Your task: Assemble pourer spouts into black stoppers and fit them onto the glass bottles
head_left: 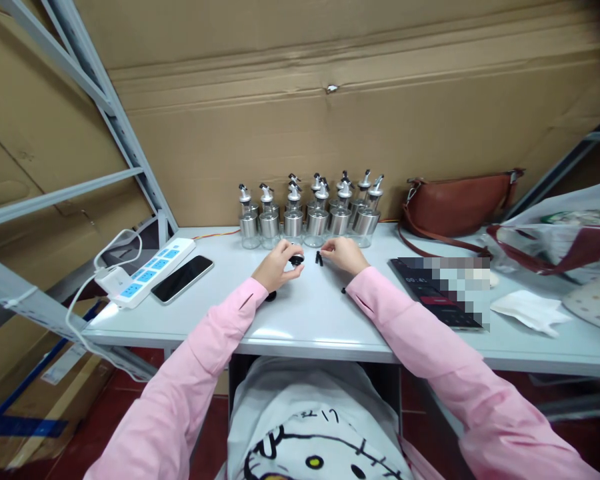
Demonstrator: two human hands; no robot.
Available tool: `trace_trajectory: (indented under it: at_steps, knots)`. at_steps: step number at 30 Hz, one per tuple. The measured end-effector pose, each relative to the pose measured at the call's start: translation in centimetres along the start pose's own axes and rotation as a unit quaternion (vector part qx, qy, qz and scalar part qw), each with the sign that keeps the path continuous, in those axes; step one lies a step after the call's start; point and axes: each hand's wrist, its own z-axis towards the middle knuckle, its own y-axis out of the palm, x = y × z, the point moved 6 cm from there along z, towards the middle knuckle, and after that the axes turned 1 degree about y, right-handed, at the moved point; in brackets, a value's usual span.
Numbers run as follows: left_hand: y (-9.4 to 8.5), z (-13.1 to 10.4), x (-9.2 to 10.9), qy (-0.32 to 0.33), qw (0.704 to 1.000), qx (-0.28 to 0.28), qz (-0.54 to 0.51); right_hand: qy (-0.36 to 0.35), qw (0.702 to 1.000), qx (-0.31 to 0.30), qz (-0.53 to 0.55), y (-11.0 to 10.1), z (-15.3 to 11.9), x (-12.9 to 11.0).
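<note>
My left hand [279, 265] is closed around a small round black-and-silver piece [296, 259], held just above the table in front of the bottles. To its right, my right hand [345, 255] has its fingers pinched together beside small black pieces [319, 259] on the white table; whether it grips one of them is hidden. Another dark piece [271, 297] lies partly under my left wrist, and a small black bit [343, 291] is by my right cuff. Behind both hands, several glass bottles [317, 223] with metal bands and silver pour spouts stand upright in rows.
A white power strip [153, 272] and a dark phone [183, 280] lie at the left of the table [320, 330]. On the right are a brown bag [455, 203], a larger device [430, 297] with a partly blurred screen, a white tissue [530, 311] and a plastic bag. Cardboard stands behind.
</note>
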Motion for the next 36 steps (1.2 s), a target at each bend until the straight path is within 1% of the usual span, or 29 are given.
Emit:
trace_trajectory:
  at_steps: [6,11,17,19,21,22,24,26,28,30,32,36]
  knots:
    - [0.2,-0.1,-0.3,0.017,1.0,0.013,0.01,-0.003,1.0,-0.007,-0.01,0.5,0.1,0.2]
    - [0.2,-0.2,0.0,0.041,0.999,0.013,0.005,-0.001,1.0,-0.003,-0.008,0.5,0.0,0.1]
    - [0.1,-0.2,0.3,0.04,0.999,0.006,-0.006,0.003,1.0,0.009,0.019,-0.6,-0.4,-0.4]
    - [0.1,-0.2,0.1,0.033,0.999,0.005,-0.004,-0.001,0.998,0.02,0.065,-1.1,-0.5,-0.7]
    - [0.2,-0.2,-0.3,0.017,1.0,0.006,-0.005,-0.016,0.986,0.025,0.166,-1.5,-0.6,-1.2]
    - [0.3,-0.3,-0.6,0.007,1.0,0.007,-0.007,-0.028,0.973,0.021,0.23,-1.7,-0.8,-1.6]
    - [0.4,-0.3,-0.9,-0.013,1.0,0.01,-0.014,-0.054,0.936,0.006,0.347,-2.0,-1.1,-2.5]
    - [0.4,-0.3,-1.1,-0.024,0.999,0.008,-0.019,-0.071,0.902,-0.009,0.426,-2.3,-1.5,-3.4]
    - [0.4,-0.3,-1.0,-0.026,0.999,0.002,-0.021,-0.073,0.879,-0.022,0.47,-2.7,-1.9,-4.1]
    - [0.4,-0.3,-0.9,-0.019,1.0,-0.001,-0.023,-0.069,0.866,-0.034,0.494,-2.8,-2.3,-4.5]
    - [0.3,-0.3,-0.7,-0.004,1.0,0.001,-0.022,-0.063,0.861,-0.043,0.503,-2.7,-2.5,-4.7]
    - [0.3,-0.2,-0.4,0.021,1.0,0.003,-0.013,-0.062,0.861,-0.054,0.503,-2.4,-2.5,-5.0]
